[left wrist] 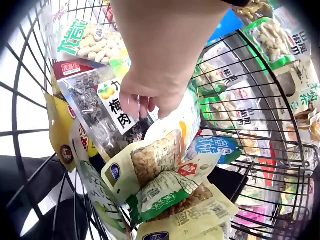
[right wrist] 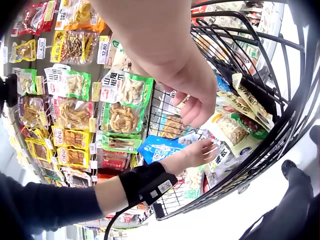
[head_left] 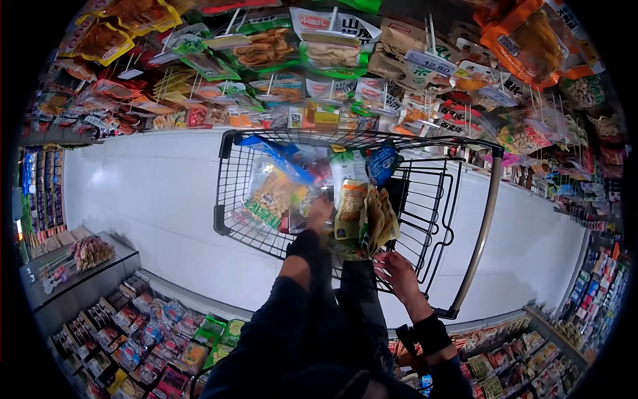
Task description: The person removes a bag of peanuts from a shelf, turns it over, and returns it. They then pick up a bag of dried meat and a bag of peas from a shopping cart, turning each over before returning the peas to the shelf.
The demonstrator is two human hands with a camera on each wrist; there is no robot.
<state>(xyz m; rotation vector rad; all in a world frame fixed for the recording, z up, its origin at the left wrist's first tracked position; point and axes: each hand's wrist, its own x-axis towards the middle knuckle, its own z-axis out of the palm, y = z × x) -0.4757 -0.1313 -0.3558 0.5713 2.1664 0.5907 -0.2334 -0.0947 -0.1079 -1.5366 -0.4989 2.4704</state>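
Observation:
Inside the cart basket, my left hand point(head_left: 320, 214) point(left wrist: 152, 87) point(right wrist: 200, 152) reaches down, its bent fingers over a clear-fronted plum pouch point(left wrist: 95, 100); fingertips seem to touch it, with no grip visible. Beside that pouch lie a nut pouch point(left wrist: 155, 157) point(right wrist: 231, 131), a green-and-white pouch point(left wrist: 162, 195) and a peanut bag point(left wrist: 97, 45) point(head_left: 269, 196). My right hand point(head_left: 399, 274) point(right wrist: 187, 92) hangs at the basket's near side by upright tan pouches point(head_left: 380, 223), fingers loosely bent and holding nothing.
The wire cart point(head_left: 229, 229) has its handle point(head_left: 484, 233) on the right. Racks of hanging snack packs point(head_left: 335, 43) line its far side. Behind the person stand bins of packaged food point(head_left: 153, 339); a display counter point(head_left: 116, 256) is at left. White floor point(head_left: 153, 193) surrounds the cart.

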